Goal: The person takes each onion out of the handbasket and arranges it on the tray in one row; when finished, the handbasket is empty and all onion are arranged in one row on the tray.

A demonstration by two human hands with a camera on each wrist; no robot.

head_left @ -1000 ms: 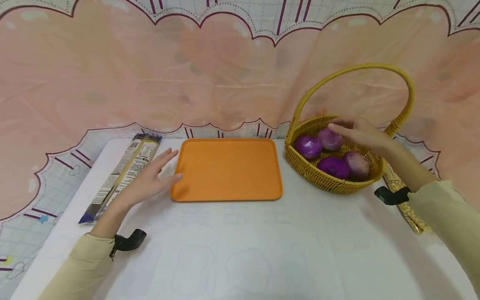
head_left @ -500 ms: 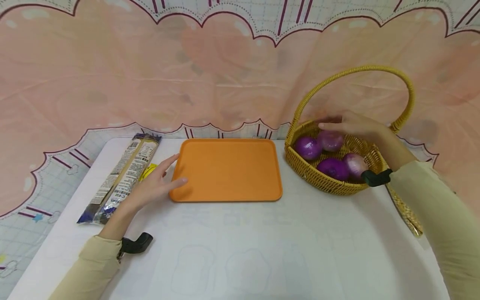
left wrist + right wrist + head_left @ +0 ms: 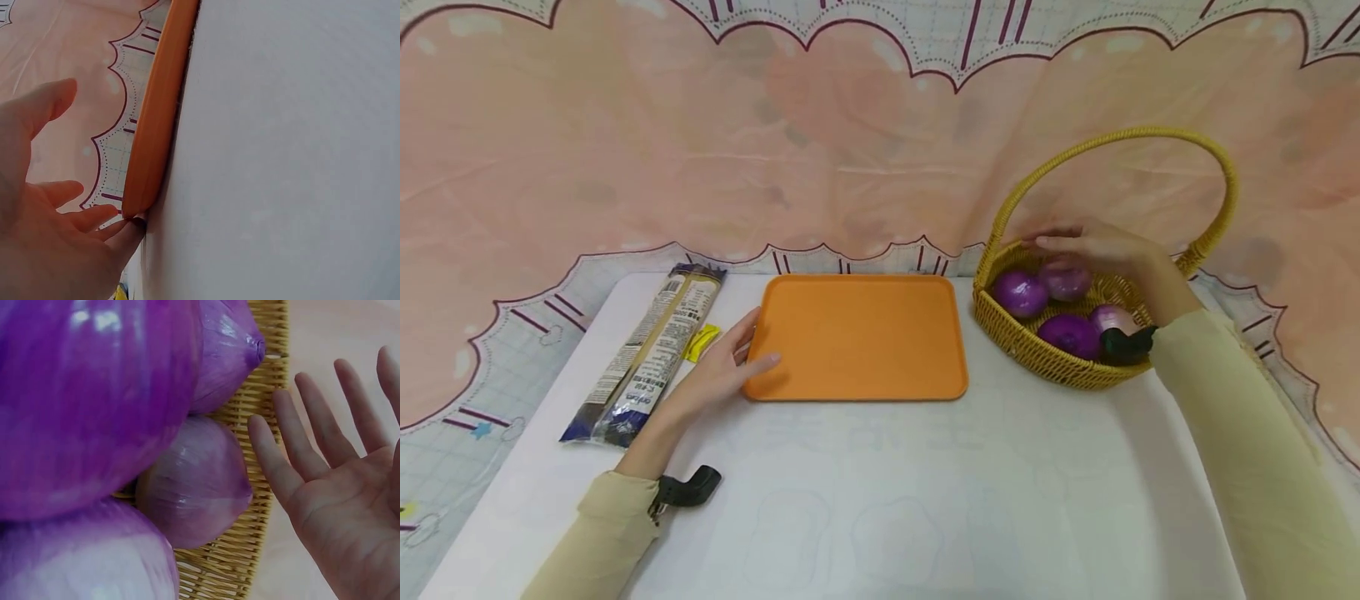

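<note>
An orange tray (image 3: 865, 337) lies flat at the table's back. My left hand (image 3: 718, 371) is at its left end, fingers loosely extended; in the left wrist view the lower fingertips (image 3: 134, 228) meet the tray's corner, though contact is hard to tell. On the right stands a yellow wicker basket (image 3: 1028, 353) with a tall arched handle, holding several purple onions (image 3: 1021, 293). My right hand (image 3: 1101, 248) is above the basket's far side, under the handle. In the right wrist view its spread, straight fingers hold nothing, beside the rim and a paler onion (image 3: 194, 487).
Left of the tray lies a long plastic food package (image 3: 651, 354), slanting, with a small yellow wrapped item (image 3: 702, 342) next to it. The white table (image 3: 880, 500) stretches in front. A patterned cloth (image 3: 850, 150) hangs close behind.
My left hand has moved slightly right, against the tray's left end, uncovering the yellow item. My right hand has shifted a little left and farther back over the basket. Tray and basket have stayed put.
</note>
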